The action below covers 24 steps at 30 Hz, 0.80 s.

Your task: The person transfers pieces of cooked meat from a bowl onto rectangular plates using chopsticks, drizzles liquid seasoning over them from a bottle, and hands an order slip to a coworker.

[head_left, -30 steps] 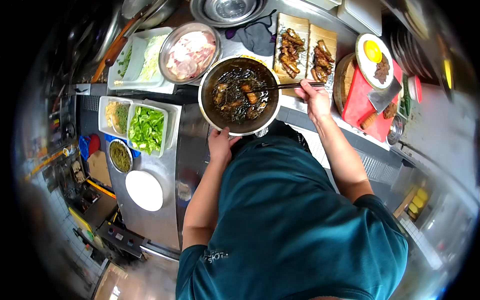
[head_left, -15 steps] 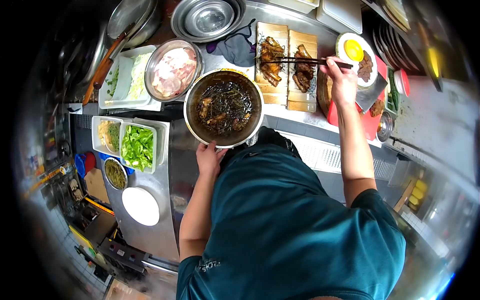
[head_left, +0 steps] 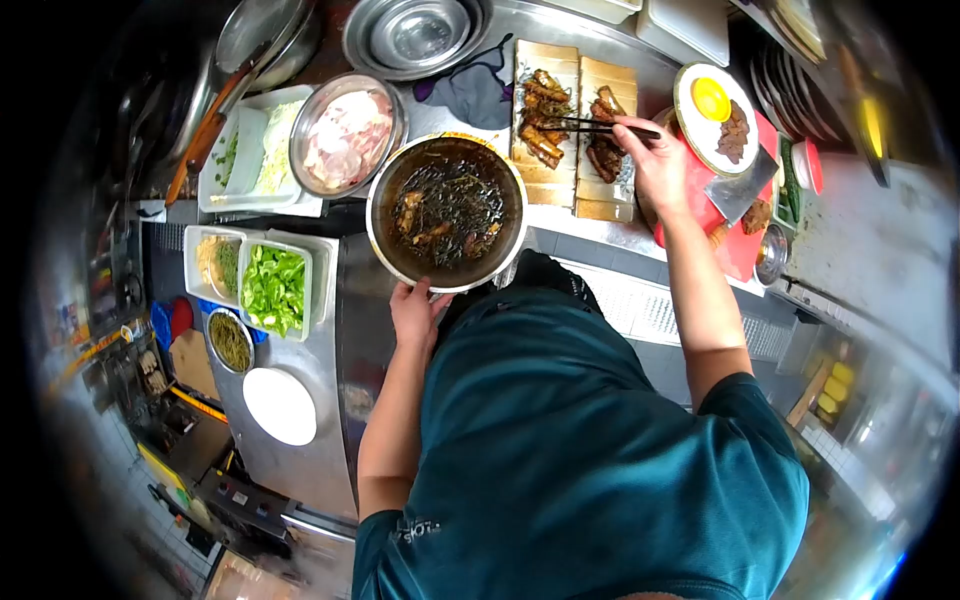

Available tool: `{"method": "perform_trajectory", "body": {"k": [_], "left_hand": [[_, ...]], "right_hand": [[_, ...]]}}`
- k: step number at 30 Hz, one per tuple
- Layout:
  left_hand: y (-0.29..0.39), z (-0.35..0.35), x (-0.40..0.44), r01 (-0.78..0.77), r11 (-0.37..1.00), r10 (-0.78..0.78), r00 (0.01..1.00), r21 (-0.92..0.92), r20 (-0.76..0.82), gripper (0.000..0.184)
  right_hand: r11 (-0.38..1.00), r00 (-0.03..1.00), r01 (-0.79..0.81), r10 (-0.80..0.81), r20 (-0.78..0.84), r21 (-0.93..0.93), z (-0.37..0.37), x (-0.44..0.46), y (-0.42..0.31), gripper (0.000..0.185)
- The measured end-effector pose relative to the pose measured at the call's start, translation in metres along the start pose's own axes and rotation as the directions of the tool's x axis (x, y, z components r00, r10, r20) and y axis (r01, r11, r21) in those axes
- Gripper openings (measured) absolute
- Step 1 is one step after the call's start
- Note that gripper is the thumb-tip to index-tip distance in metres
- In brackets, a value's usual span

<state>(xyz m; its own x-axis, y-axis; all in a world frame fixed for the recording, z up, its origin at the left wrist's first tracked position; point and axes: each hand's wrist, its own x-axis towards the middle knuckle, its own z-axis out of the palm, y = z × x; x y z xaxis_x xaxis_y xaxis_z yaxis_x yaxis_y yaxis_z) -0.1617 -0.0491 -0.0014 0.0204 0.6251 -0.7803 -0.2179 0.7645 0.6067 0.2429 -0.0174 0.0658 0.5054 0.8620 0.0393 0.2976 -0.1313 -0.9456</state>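
My left hand [head_left: 416, 314] grips the near rim of a metal bowl [head_left: 382, 245]. Dark sauce, strands of herb and browned meat pieces [head_left: 430, 235] fill it. Between the fingers of my right hand [head_left: 655, 165] is a pair of dark chopsticks [head_left: 590, 126], pointing left. Their tips are at the browned meat [head_left: 541, 140] on the left rectangular plate [head_left: 545, 62]; whether they pinch a piece I cannot tell. More browned meat [head_left: 604, 155] lies on the right rectangular plate [head_left: 608, 75], partly below the chopsticks.
Right of the plates, a cleaver [head_left: 740, 190] lies on a red board [head_left: 735, 245] beside a white plate [head_left: 690, 125] with a yellow cup. Raw meat [head_left: 348, 140] fills a steel bowl on the left. A dark cloth [head_left: 472, 95] lies behind. Green peppers [head_left: 273, 290] fill a tub.
My right hand has shifted slightly left and down with the chopsticks, and their tips are now at the left plate's meat. My left hand stays on the bowl's rim.
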Motion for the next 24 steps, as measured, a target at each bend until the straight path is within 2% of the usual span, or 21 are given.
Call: {"method": "perform_trajectory", "body": {"k": [2,3,5,6,7,9,11,13,14,17,18,19,21,24], "left_hand": [[0.001,-0.001,0.000,-0.001,1.000,0.001,1.000,0.023,-0.021,0.019],[-0.007,-0.008,0.006,-0.023,1.000,0.023,1.000,0.007,0.003,0.019],[-0.002,-0.002,0.002,-0.020,1.000,0.020,1.000,-0.005,-0.012,0.019],[0.000,-0.001,0.000,-0.016,1.000,0.016,1.000,-0.005,-0.024,0.019],[0.001,0.001,-0.002,-0.011,1.000,0.011,0.999,-0.007,-0.033,0.019],[0.001,0.002,-0.002,-0.012,1.000,0.012,0.999,-0.008,-0.036,0.019],[0.001,0.002,-0.001,-0.020,1.000,0.020,0.999,-0.008,-0.031,0.019],[0.002,0.002,-0.001,-0.030,0.999,0.028,0.999,-0.031,-0.035,0.018],[0.001,0.002,-0.002,-0.033,0.999,0.032,0.999,-0.040,-0.035,0.017],[-0.003,0.000,0.002,-0.051,0.998,0.049,0.998,-0.038,-0.029,0.017],[-0.003,0.000,0.002,-0.047,0.998,0.047,0.999,-0.034,-0.028,0.017],[-0.002,0.000,0.002,-0.044,0.999,0.043,0.999,-0.029,-0.026,0.017],[-0.001,0.001,0.001,-0.045,0.998,0.045,0.999,-0.035,-0.017,0.018],[0.000,-0.001,-0.001,-0.052,0.997,0.052,0.999,-0.059,0.001,0.018]], "right_hand": [[0.999,1.000,0.027,-0.028,-0.015,-0.017,-0.002,-0.004,-0.017,0.020],[0.995,0.999,0.026,-0.022,-0.041,0.093,-0.001,-0.010,-0.031,0.017],[0.998,0.999,0.040,-0.039,-0.017,0.057,-0.002,-0.019,-0.041,0.016],[0.995,0.998,0.049,-0.053,0.039,0.084,0.002,-0.026,-0.048,0.016],[0.981,0.990,-0.054,0.028,0.140,0.187,0.008,-0.035,-0.051,0.017],[0.969,0.926,-0.180,0.109,0.361,0.168,0.023,-0.050,-0.048,0.017],[0.999,0.872,0.043,-0.027,0.488,-0.022,0.045,-0.068,-0.037,0.015],[0.999,0.810,0.006,0.021,0.586,-0.044,0.063,-0.080,-0.029,0.013],[0.989,0.812,0.110,-0.035,0.583,-0.095,0.072,-0.083,-0.022,0.012],[0.991,0.871,-0.126,0.129,0.475,-0.037,0.086,-0.084,0.002,0.012],[0.978,0.908,-0.197,0.158,0.388,0.062,0.091,-0.083,0.019,0.012],[0.955,0.903,-0.286,0.243,0.355,0.074,0.090,-0.079,0.016,0.012],[0.868,0.888,-0.427,0.349,0.299,0.254,0.091,-0.074,0.030,0.013],[0.775,0.856,-0.517,0.469,0.216,0.364,0.086,-0.077,0.044,0.015]]}}
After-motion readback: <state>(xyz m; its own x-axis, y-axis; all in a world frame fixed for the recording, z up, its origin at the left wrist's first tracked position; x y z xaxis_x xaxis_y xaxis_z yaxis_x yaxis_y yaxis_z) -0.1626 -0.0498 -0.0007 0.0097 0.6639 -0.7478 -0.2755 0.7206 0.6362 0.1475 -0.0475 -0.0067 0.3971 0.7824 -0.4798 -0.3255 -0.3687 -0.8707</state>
